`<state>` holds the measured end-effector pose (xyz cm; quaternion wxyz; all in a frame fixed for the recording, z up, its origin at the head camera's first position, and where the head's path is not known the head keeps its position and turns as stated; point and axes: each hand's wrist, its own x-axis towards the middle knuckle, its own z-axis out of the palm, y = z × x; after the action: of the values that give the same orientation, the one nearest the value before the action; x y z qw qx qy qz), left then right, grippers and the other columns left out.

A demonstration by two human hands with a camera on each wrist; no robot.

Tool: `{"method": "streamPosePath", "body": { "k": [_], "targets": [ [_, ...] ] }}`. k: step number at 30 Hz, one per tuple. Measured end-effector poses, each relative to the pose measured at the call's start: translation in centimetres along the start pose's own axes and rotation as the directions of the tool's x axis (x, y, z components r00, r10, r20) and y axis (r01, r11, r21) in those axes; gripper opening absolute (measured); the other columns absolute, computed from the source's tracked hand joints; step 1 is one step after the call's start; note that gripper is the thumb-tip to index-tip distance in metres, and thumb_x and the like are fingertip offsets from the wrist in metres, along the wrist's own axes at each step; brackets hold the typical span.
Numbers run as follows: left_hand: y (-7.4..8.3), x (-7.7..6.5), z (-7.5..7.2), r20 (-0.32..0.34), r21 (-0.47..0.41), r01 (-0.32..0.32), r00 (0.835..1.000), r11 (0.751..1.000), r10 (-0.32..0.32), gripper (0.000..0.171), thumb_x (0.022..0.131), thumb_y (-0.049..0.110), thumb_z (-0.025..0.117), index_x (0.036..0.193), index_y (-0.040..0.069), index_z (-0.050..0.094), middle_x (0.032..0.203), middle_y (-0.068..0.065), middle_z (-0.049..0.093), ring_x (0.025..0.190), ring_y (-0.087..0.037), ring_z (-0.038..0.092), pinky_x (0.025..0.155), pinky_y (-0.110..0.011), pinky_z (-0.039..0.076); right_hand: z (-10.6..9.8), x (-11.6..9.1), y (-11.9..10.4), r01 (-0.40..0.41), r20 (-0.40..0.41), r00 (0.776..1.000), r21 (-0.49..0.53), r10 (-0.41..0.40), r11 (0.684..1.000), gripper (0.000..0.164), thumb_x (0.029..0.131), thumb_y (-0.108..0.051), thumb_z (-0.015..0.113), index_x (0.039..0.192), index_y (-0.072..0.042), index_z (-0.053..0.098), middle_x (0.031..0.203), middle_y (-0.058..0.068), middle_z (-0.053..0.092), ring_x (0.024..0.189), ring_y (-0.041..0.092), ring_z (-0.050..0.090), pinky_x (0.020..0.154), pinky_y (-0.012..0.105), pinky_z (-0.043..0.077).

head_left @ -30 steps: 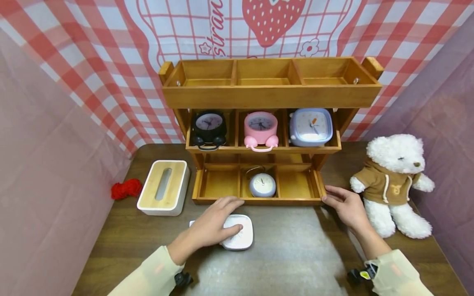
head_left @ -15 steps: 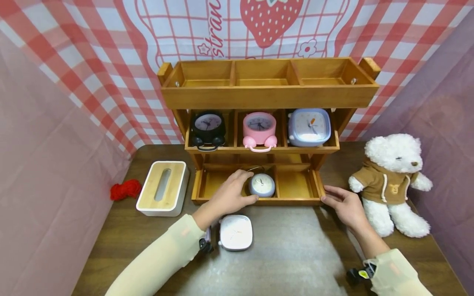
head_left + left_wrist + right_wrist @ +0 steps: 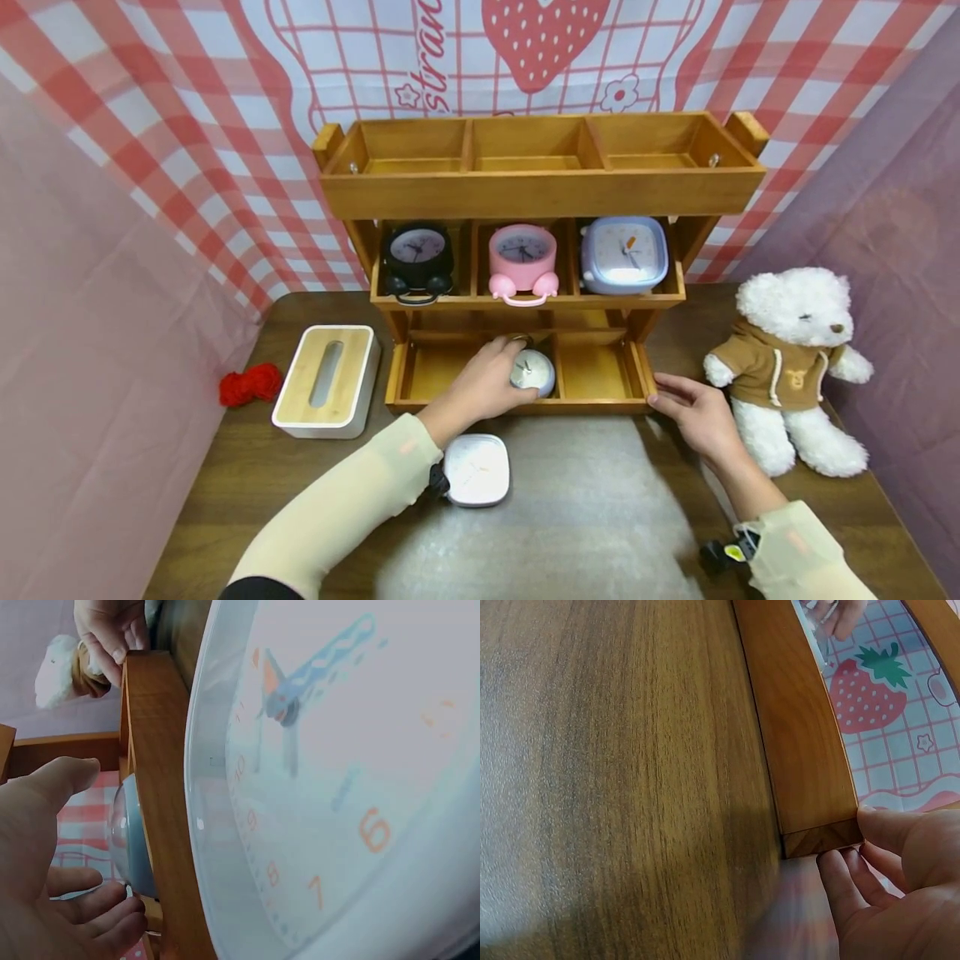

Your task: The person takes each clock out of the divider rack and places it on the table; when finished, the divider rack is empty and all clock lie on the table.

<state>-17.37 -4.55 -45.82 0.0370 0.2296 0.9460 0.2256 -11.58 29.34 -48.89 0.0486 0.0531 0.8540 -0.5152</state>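
My left hand reaches into the bottom middle compartment of a wooden shelf, its thumb and fingers spread around a small round clock. In the left wrist view the round clock sits between thumb and fingers, with a gap at the thumb. Firm contact cannot be made out. My right hand pinches the shelf's front right corner; thumb and fingers lie either side of the wooden edge in the right wrist view. A white square clock lies face up below the left forearm, and fills much of the left wrist view.
On the middle tier stand a black clock, a pink clock and a blue clock. A tissue box and red yarn are at left. A white teddy bear sits at right.
My left hand has moved from above the white square clock up and right to the round clock in the bottom tier. The right hand has kept its hold on the shelf corner.
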Motion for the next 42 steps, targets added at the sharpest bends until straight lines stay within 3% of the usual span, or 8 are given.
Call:
{"method": "streamPosePath", "body": {
  "k": [11, 32, 42],
  "targets": [
    [0.3, 1.1, 0.9, -0.002, -0.009, 0.053, 0.999, 0.999, -0.053, 0.089, 0.077, 0.056, 0.083, 0.144, 0.004, 0.055, 0.139, -0.016, 0.058, 0.123, -0.033, 0.059, 0.106, -0.042, 0.048, 0.0, -0.1, -0.1, 0.003, -0.006, 1.0, 0.012, -0.002, 1.0, 0.053, 0.098, -0.02, 0.07, 0.142, 0.006, 0.055, 0.134, 0.031, 0.062, 0.094, -0.016, 0.059, 0.078, 0.011, 0.052],
    [1.4, 2.2, 0.3, 0.116, 0.152, 0.074, 0.989, 0.986, -0.092, 0.089, 0.076, 0.058, 0.083, 0.142, 0.005, 0.056, 0.136, -0.014, 0.057, 0.122, -0.029, 0.057, 0.105, -0.043, 0.049, 0.1, 0.0, 0.0, 0.001, -0.009, 1.0, 0.011, -0.001, 1.0, 0.054, 0.098, -0.021, 0.071, 0.142, 0.006, 0.056, 0.132, 0.03, 0.063, 0.094, -0.016, 0.06, 0.078, 0.01, 0.051],
    [1.6, 2.6, 0.2, 0.111, 0.195, 0.052, 0.991, 0.979, -0.075, 0.077, 0.074, 0.056, 0.087, 0.126, 0.004, 0.065, 0.118, -0.011, 0.061, 0.099, -0.025, 0.063, 0.089, -0.039, 0.055, 0.0, 0.0, 0.2, -0.003, -0.004, 1.0, 0.016, 0.003, 1.0, 0.055, 0.098, -0.022, 0.071, 0.143, 0.005, 0.055, 0.133, 0.029, 0.063, 0.095, -0.015, 0.06, 0.079, 0.01, 0.051]
  ]
}}
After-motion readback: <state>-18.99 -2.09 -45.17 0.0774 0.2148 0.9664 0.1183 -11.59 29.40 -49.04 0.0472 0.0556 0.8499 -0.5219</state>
